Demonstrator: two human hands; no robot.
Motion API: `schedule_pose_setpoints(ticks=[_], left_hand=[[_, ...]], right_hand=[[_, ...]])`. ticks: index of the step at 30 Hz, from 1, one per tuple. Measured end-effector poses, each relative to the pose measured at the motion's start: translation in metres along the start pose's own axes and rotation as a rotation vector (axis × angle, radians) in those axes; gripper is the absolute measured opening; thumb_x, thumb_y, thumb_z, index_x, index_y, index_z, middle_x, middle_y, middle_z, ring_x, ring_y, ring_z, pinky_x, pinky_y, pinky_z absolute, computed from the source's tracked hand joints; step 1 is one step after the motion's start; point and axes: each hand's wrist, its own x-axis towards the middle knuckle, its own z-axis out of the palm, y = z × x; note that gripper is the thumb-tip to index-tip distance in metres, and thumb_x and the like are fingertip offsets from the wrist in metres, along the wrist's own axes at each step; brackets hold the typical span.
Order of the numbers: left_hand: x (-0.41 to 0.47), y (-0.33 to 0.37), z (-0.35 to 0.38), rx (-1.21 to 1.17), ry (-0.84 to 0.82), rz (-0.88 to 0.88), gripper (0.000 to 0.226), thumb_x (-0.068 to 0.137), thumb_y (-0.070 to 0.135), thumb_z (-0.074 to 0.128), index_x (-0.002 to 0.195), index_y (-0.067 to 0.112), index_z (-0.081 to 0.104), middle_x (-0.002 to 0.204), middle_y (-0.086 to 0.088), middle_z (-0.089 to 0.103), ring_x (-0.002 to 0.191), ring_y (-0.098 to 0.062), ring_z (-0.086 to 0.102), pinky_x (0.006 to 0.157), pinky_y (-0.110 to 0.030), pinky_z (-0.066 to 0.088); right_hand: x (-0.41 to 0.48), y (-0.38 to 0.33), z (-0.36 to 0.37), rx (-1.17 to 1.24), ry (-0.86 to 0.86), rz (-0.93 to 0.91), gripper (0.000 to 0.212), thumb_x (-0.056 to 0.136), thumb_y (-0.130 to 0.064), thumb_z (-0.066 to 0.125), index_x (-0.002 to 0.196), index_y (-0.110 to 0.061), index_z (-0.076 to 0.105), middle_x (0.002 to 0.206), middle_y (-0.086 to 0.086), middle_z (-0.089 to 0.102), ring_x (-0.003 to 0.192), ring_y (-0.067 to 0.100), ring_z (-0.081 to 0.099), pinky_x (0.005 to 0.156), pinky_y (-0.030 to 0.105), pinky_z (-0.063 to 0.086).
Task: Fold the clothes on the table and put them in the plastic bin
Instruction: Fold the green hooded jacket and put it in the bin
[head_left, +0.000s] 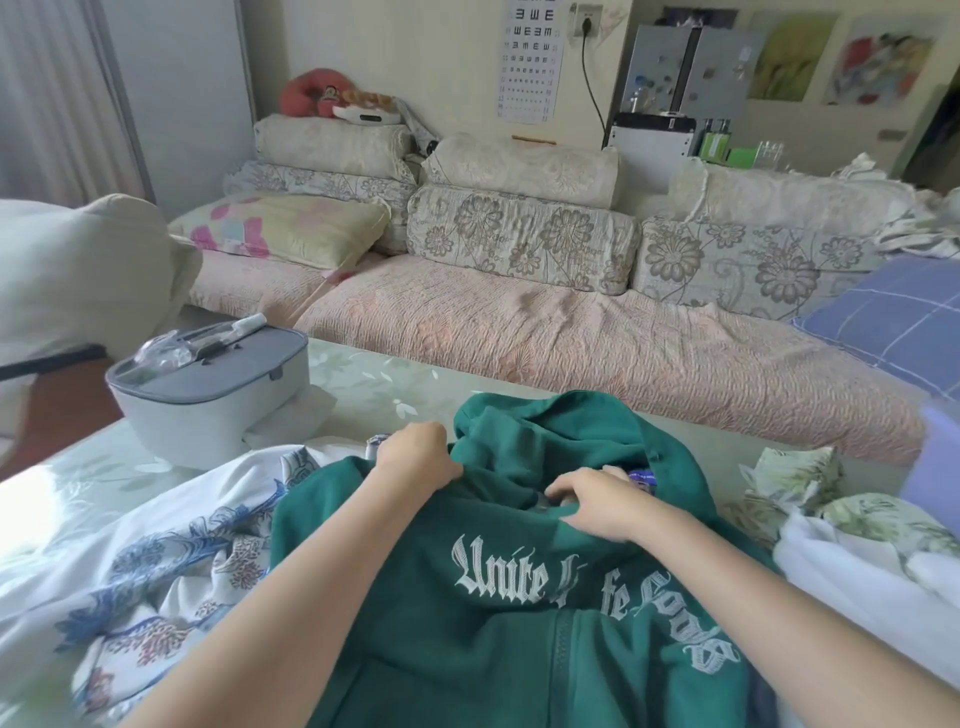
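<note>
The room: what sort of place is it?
Probably a home living room: a long sofa with flowered cushions, an eye chart on the wall, a green hoodie on the table.

Both forearms are bare along their whole visible length, slim and smooth. The left hand (418, 453) and the right hand (597, 501) are likewise bare, fingers and wrists uncovered.
</note>
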Motion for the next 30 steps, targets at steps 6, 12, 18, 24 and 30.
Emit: schedule_pose_setpoints(ticks=[6, 12, 18, 24, 30], left_hand=[[-0.025, -0.011, -0.011, -0.212, 0.262, -0.066, 0.025, 0.094, 0.016, 0.039, 0.108, -0.001, 0.051, 0.113, -0.019, 0.058, 0.101, -0.037, 0.055, 0.073, -0.033, 0.035], [-0.044, -0.045, -0.068, -0.783, 0.528, -0.263, 0.027, 0.099, 0.014, 0.031, 0.111, -0.007, 0.043, 0.123, -0.033, 0.049, 0.111, -0.042, 0.048, 0.087, -0.039, 0.036], [-0.066, -0.082, -0.077, -0.809, 0.566, -0.324, 0.024, 0.101, 0.016, 0.03, 0.114, -0.002, 0.039, 0.125, -0.03, 0.048, 0.112, -0.04, 0.048, 0.083, -0.039, 0.035], [-0.079, -0.097, -0.061, -1.107, 0.339, -0.296, 0.039, 0.098, 0.031, 0.045, 0.127, 0.006, 0.035, 0.096, -0.015, 0.055, 0.069, -0.024, 0.055, 0.072, -0.043, 0.054], [-0.083, -0.109, -0.055, -0.691, -0.029, -0.17, 0.099, 0.071, 0.061, 0.065, 0.149, 0.031, 0.011, 0.124, -0.007, 0.058, 0.108, -0.026, 0.059, 0.095, -0.039, 0.048]], right_hand=[[-0.024, 0.014, 0.009, 0.201, 0.094, -0.008, 0.058, 0.079, -0.051, 0.069, 0.129, -0.026, 0.056, 0.134, -0.007, 0.054, 0.128, 0.015, 0.045, 0.108, 0.031, 0.034], [-0.034, 0.0, 0.001, 0.094, 0.142, 0.042, 0.054, 0.084, -0.052, 0.061, 0.131, -0.027, 0.053, 0.136, 0.001, 0.05, 0.131, 0.023, 0.036, 0.109, 0.034, 0.026], [-0.014, -0.03, -0.002, 0.418, 0.182, -0.035, 0.033, 0.083, -0.041, 0.067, 0.115, -0.038, 0.059, 0.139, 0.002, 0.047, 0.131, 0.021, 0.039, 0.105, 0.033, 0.031], [0.006, -0.078, -0.008, 0.485, 0.041, -0.121, 0.052, 0.096, -0.05, 0.04, 0.141, -0.023, 0.042, 0.147, -0.001, 0.041, 0.136, 0.018, 0.036, 0.112, 0.033, 0.027], [0.024, -0.12, -0.014, 0.433, -0.12, -0.161, 0.055, 0.093, -0.05, 0.047, 0.139, -0.02, 0.045, 0.141, 0.001, 0.048, 0.124, 0.017, 0.049, 0.099, 0.028, 0.039]])
